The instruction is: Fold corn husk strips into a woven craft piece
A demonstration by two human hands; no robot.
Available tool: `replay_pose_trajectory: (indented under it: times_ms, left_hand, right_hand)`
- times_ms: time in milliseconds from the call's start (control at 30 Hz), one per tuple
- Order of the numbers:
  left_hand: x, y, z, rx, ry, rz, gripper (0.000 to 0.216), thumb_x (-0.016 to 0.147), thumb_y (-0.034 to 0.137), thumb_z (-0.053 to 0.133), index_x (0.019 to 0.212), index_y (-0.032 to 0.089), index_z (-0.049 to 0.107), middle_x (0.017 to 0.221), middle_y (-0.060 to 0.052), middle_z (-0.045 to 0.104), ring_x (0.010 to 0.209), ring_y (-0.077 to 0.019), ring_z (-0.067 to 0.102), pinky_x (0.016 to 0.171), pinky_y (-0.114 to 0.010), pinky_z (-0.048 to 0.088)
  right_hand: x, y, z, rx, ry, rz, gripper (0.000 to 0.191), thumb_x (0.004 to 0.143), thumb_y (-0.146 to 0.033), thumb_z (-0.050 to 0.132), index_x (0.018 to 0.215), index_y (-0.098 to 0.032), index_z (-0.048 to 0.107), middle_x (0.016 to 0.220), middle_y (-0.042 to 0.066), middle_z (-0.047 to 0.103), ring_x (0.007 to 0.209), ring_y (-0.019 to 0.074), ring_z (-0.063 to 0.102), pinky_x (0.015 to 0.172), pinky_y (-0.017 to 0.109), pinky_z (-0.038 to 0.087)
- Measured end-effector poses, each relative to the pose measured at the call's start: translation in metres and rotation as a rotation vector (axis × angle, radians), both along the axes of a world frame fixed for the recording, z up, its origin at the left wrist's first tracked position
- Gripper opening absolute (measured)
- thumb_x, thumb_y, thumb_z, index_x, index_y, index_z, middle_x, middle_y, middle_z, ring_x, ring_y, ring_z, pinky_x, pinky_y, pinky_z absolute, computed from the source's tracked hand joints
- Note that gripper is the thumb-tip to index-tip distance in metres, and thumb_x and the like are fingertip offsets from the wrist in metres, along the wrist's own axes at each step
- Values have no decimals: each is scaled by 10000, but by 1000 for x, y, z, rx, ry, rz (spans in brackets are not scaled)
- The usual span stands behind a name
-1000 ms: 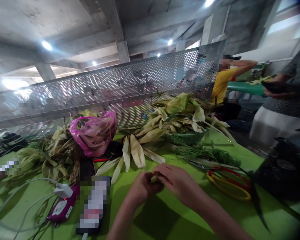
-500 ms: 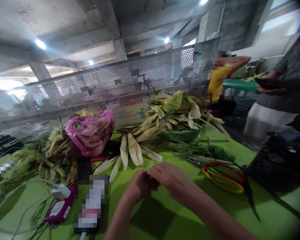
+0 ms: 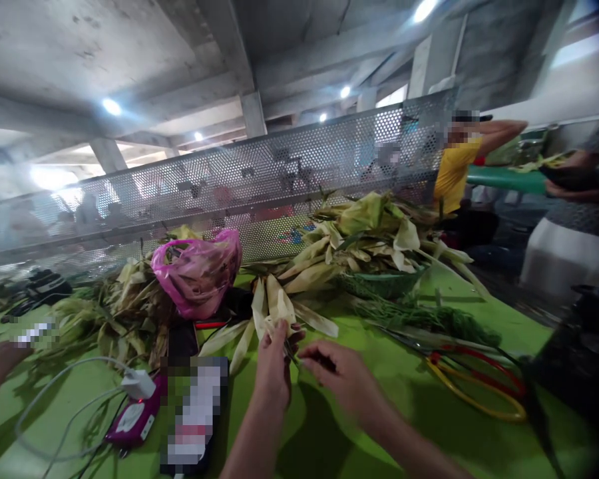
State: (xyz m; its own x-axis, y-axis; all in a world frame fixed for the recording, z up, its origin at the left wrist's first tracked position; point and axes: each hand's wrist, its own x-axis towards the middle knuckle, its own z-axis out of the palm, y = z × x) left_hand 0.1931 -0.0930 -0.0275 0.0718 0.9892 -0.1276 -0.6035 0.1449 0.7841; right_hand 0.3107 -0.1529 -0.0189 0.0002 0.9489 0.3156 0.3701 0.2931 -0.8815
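Note:
My left hand (image 3: 275,362) is closed, its thumb and fingers pinching a pale corn husk piece (image 3: 281,307). Where this piece ends and the husks lying behind it begin is hard to tell. Thin dark strands show below those fingertips. A short gap to the right, my right hand (image 3: 342,376) has its fingers curled in a pinch; anything in them is too small to make out. Beyond both hands, loose corn husks (image 3: 317,318) fan out over the green table (image 3: 389,432). To the right lie scissors (image 3: 479,392) with red and yellow handles.
A green basket (image 3: 384,285) heaped with husks stands behind green sprigs (image 3: 444,322). On the left are a pink plastic bag (image 3: 199,273), a purple power strip (image 3: 138,416) with cables, and a phone (image 3: 197,419). Another person's hand (image 3: 0,362) holds a phone at far left.
My hands were together over the table. Now they are apart, the left raised towards the husks and the right drawn aside. The whole view has shifted slightly.

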Motion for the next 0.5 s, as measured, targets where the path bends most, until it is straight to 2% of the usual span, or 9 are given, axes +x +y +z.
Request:
replay_pose_trajectory:
  times_ms: [67,200,333,400,500]
  left_hand:
    - [4,-4,0,-7,-34,10,453,603,446,857,904,168,665,834,-47,719,731,-173,684,694,-276,507]
    - [15,-12,-3,-3,-1,-8,438,621,457,845,893,153,685,842,-81,735,741,-188,684,719,-299,522]
    - [20,-13,-5,23,20,-29,419,634,460,836,891,162,694,832,-77,730,780,-188,672,751,-283,507]
    - [16,-10,-4,42,99,-14,430,654,502,809,883,155,695,775,-52,700,716,-163,634,676,-256,479]
    - [6,-4,1,100,238,89,469,655,597,768,807,161,682,671,-4,613,646,-135,552,606,-238,420]
  right_hand:
    - [-8,6,-9,-71,-2,-7,127,837,-257,599,840,-187,704,827,51,735,752,214,658,675,297,476]
    - [-14,14,-18,-80,104,-9,172,820,-297,602,889,-176,703,892,73,742,819,236,666,730,316,483]
    - [-13,16,-22,-111,179,33,193,827,-312,559,835,-166,686,805,57,714,768,214,635,697,297,473]
    - [-13,14,-24,-112,92,7,143,807,-248,542,769,-170,656,730,29,675,698,184,589,637,273,434]
    - [-13,9,-25,-132,-100,-20,102,732,-143,523,649,-176,573,612,-16,566,599,143,486,540,242,319]
